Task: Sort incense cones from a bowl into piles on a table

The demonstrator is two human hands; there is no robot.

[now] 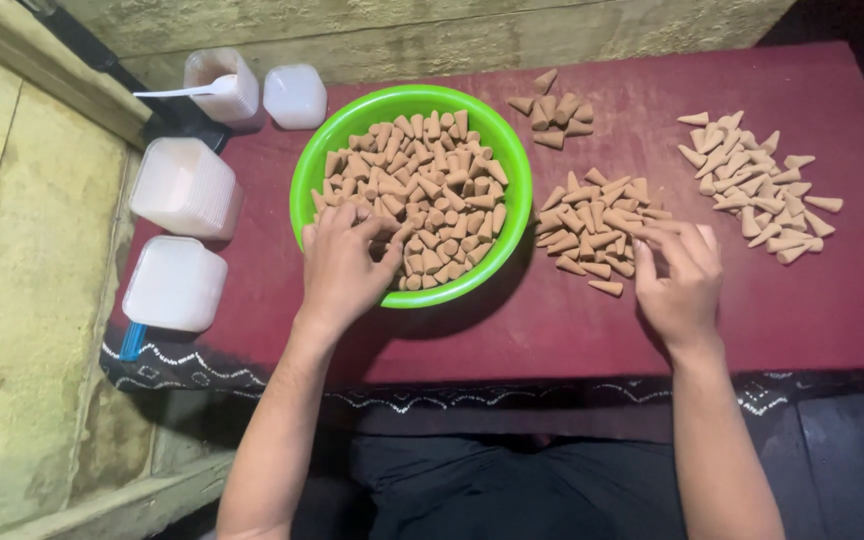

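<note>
Fingers of the left hand curl down into the round bright-green plastic bowl, its grip closing on small tan cone-shaped pieces heaped just ahead; whether one is caught is hidden. The right hand pinches at the near edge of the middle cone pile on the maroon-clothed worktop, fingertips together; more piles lie beyond.

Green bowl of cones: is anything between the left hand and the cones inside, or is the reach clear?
Nothing visible blocks it. The left hand already reaches over the green bowl's near rim, fingers on the cones inside. The right hand touches the middle pile on the table.
</note>
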